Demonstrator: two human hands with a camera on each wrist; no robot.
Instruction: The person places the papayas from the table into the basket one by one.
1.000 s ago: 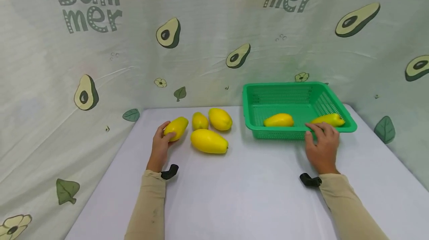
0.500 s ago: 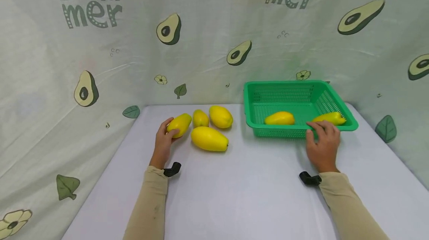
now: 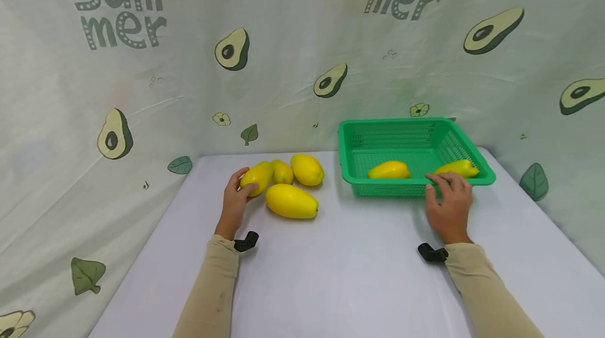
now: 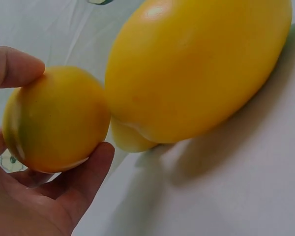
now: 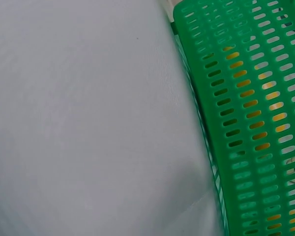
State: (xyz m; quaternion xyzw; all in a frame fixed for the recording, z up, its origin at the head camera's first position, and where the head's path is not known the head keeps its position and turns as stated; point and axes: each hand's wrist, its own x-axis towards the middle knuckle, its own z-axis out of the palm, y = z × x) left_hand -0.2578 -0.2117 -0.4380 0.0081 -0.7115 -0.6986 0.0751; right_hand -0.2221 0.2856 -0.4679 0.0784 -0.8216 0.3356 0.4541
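Observation:
In the head view my left hand (image 3: pixel 233 201) grips a yellow papaya (image 3: pixel 257 178), with the thumb on its near side. The left wrist view shows fingers around this papaya (image 4: pixel 59 120), right beside a larger one (image 4: pixel 196 69). Nearby on the table lie a small yellow fruit (image 3: pixel 282 172), a rounder one (image 3: pixel 307 169) and a long papaya (image 3: pixel 291 201). My right hand (image 3: pixel 449 209) holds the near rim of a green plastic basket (image 3: pixel 392 187), fingers over the rim and thumb in front. The right wrist view shows the basket's slotted wall (image 5: pixel 226 108), but not the hand.
Inside the basket are a yellow-orange fruit (image 3: pixel 389 170) and a long yellow one (image 3: pixel 457 168) with a knobbly end. A white cloth covers the table (image 3: pixel 340 264). Behind it hangs a printed curtain (image 3: pixel 283 39), close to the basket's back.
My left hand has moved right with the papaya, bringing it up beside the small yellow fruit. The right hand stays at the basket rim. The head view has shifted slightly.

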